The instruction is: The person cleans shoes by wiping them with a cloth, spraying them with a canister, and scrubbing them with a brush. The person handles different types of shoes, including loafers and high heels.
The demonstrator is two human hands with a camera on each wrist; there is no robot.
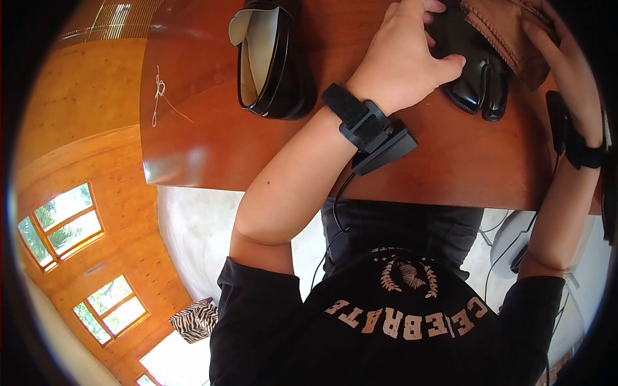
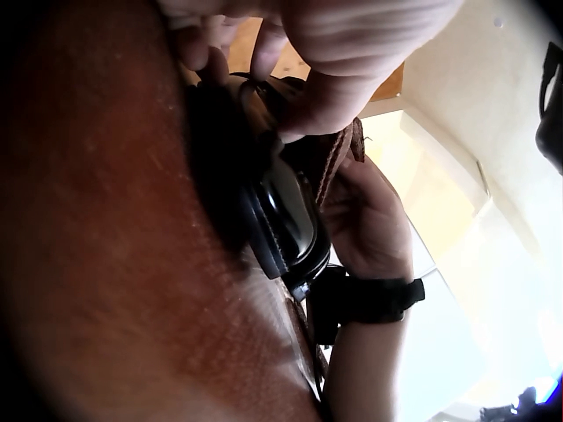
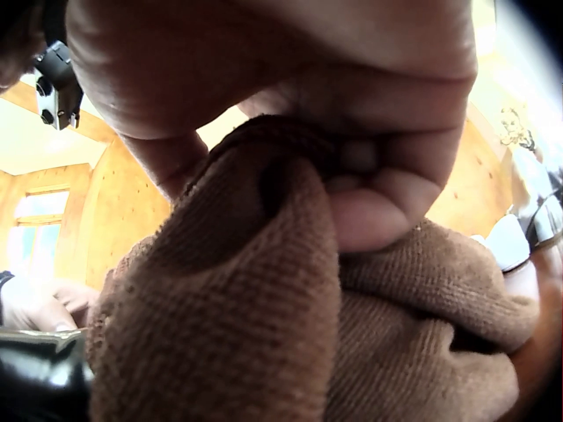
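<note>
A glossy black shoe point(image 1: 479, 83) lies on the table at the upper right of the head view, its toe pointing toward the person. My left hand point(image 1: 402, 58) holds its side, thumb near the toe; the left wrist view shows the thumb against the shoe's upper. Brown ribbed cloth point(image 1: 505, 29) with a stitched edge covers part of that shoe. Bunched folds of this cloth point(image 3: 229, 308) fill the right wrist view, where my right hand point(image 3: 290, 53) pinches it between thumb and curled fingers. The shoe's rear part is hidden.
A second black shoe point(image 1: 306, 90) with a pale insole stands to the left on the reddish-brown table point(image 1: 206, 148). Thin white string point(image 1: 159, 90) lies near the table's left edge. Cables hang from both wrist cameras, and the table's front edge runs before the person.
</note>
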